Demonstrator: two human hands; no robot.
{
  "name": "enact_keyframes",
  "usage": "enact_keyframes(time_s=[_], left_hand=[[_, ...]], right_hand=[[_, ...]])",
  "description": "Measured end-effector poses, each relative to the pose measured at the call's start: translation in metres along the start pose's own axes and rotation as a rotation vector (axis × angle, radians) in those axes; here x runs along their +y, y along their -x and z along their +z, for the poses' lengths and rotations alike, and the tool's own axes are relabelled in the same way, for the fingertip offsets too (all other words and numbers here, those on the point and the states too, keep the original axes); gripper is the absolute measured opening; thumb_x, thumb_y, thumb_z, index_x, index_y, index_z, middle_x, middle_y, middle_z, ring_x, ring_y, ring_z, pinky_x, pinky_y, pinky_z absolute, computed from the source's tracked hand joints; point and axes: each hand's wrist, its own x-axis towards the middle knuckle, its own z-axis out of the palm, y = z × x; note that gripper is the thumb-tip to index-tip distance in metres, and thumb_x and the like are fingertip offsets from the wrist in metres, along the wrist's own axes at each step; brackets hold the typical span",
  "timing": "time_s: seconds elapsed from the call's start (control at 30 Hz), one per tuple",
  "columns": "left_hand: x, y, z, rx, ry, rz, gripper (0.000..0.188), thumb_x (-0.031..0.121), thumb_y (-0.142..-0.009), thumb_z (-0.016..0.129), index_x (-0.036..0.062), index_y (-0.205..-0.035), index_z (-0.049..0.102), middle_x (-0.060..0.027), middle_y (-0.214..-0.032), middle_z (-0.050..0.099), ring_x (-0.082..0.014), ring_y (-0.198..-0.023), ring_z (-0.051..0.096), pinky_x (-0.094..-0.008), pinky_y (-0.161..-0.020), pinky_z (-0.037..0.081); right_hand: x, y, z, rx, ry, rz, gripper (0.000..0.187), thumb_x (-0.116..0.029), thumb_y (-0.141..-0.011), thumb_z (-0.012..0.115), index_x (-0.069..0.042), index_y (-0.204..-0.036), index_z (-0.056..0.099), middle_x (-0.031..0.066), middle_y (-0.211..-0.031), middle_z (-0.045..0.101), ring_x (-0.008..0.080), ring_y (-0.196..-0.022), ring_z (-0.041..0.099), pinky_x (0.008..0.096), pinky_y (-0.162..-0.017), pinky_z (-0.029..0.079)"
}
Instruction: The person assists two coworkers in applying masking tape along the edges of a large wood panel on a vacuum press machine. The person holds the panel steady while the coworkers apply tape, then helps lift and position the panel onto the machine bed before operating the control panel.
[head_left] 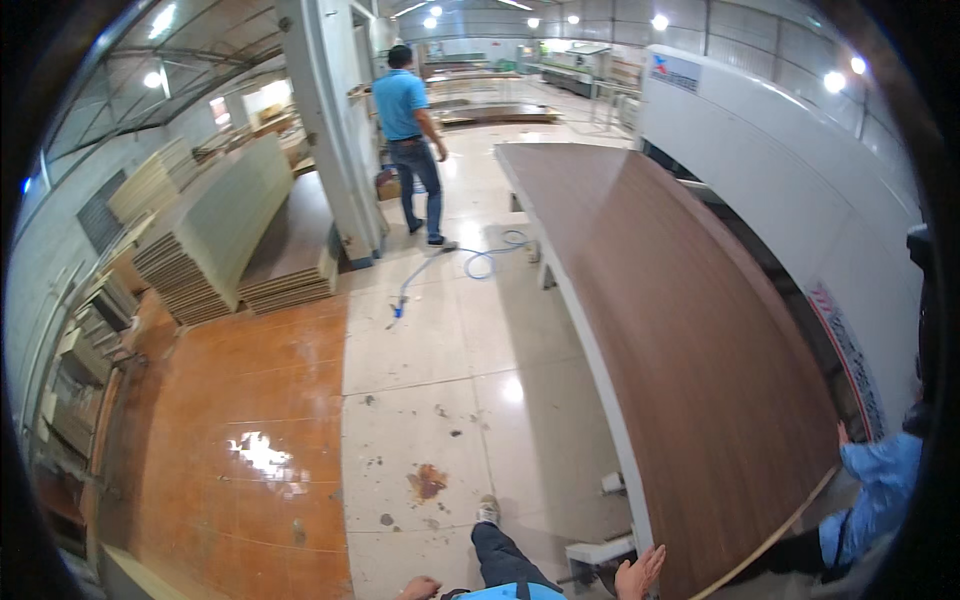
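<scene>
A large brown wood-grain panel (680, 340) lies flat on a light-framed machine table (585, 325) along my right side. My right hand (640, 573) is open at the panel's near left corner, fingers stretched out and nothing in them. Whether it touches the edge, I cannot tell. Down at the lower edge of the view, my left hand (420, 588) hangs free with its fingers loosely bent; part of it is cut off. Across the panel, a co-worker in a blue sleeve (880, 480) has a hand (843, 434) at its right edge.
Beside the panel stands a long white machine housing (780, 150). Another person in a blue shirt (402, 105) stands ahead near a pillar (330, 130). A blue hose (480, 265) lies on the tiled floor. Stacked boards (215, 230) are at the left, past an orange floor area (240, 400).
</scene>
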Motion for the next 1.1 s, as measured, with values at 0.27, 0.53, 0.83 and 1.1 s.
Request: enact_keyframes(time_s=[0.27,0.53,0.83,1.1], left_hand=[[0.236,-0.046,-0.117,0.085,-0.038,0.267,0.031,0.031,-0.095,0.069,0.0017,-0.101,0.072,-0.0068,-0.086,0.073,-0.0166,-0.076,0.068,-0.032,-0.07,0.054],[0.312,-0.082,-0.243,0.245,0.375,0.114,0.019,0.021,-0.097,0.064,0.0018,-0.099,0.066,-0.0084,-0.083,0.07,-0.0159,-0.072,0.066,-0.0297,-0.062,0.053],[0.336,-0.166,-0.391,0.192,0.455,-0.243,0.02,0.022,-0.098,0.061,0.0046,-0.087,0.066,-0.0066,-0.074,0.066,-0.0158,-0.063,0.063,-0.0286,-0.053,0.05],[0.552,-0.267,-0.545,0.103,0.29,-0.011,0.016,0.023,-0.099,0.059,0.0083,-0.097,0.064,-0.0043,-0.087,0.068,-0.0144,-0.074,0.066,-0.0281,-0.065,0.054]], right_hand=[[-0.251,-0.08,0.053,-0.08,-0.404,-0.463,0.056,-0.02,-0.09,0.065,0.004,-0.139,0.051,0.0301,-0.153,0.039,0.0475,-0.142,0.036,0.0526,-0.119,0.03],[-0.502,-0.153,0.059,-0.048,-0.531,-0.837,0.045,-0.02,-0.09,0.065,0.002,-0.128,0.059,0.0243,-0.142,0.053,0.0406,-0.133,0.05,0.046,-0.112,0.041],[-0.623,-0.22,0.11,-0.205,-0.581,-0.332,0.038,-0.023,-0.09,0.065,0.001,-0.119,0.067,0.0224,-0.113,0.071,0.038,-0.102,0.069,0.0445,-0.095,0.052],[-0.69,-0.296,0.115,-0.18,-1.142,0.183,0.024,-0.01,-0.092,0.059,0.001,-0.112,0.066,0.0079,-0.089,0.069,0.0145,-0.075,0.068,0.0265,-0.063,0.053]])
